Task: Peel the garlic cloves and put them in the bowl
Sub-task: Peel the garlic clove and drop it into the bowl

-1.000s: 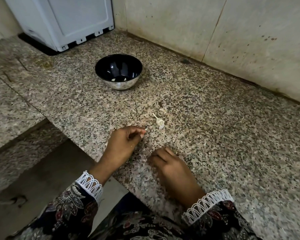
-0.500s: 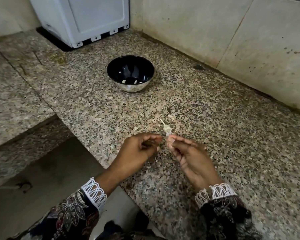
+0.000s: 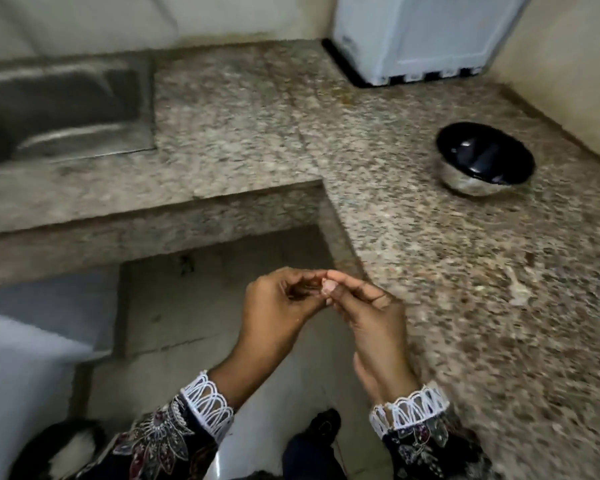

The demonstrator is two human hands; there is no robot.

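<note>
My left hand [image 3: 278, 310] and my right hand [image 3: 371, 317] meet fingertip to fingertip off the counter's front edge, above the floor. Between the fingertips sits a small pale thing, apparently a garlic clove [image 3: 326, 287], mostly hidden and blurred. The steel bowl [image 3: 465, 181] with a dark inside stands on the granite counter far to the right of my hands. A pale scrap of garlic skin [image 3: 518, 294] lies on the counter right of my right hand.
The granite counter [image 3: 430, 254] is L-shaped, with a steel sink [image 3: 59, 109] at the back left. A white appliance [image 3: 420, 39] stands in the back corner. Below my hands are the floor and a dark shoe [image 3: 321, 424].
The view has swung left and the whole picture is blurred. My hands have come off the counter and now pinch together over the floor; the skin scrap stays on the counter.
</note>
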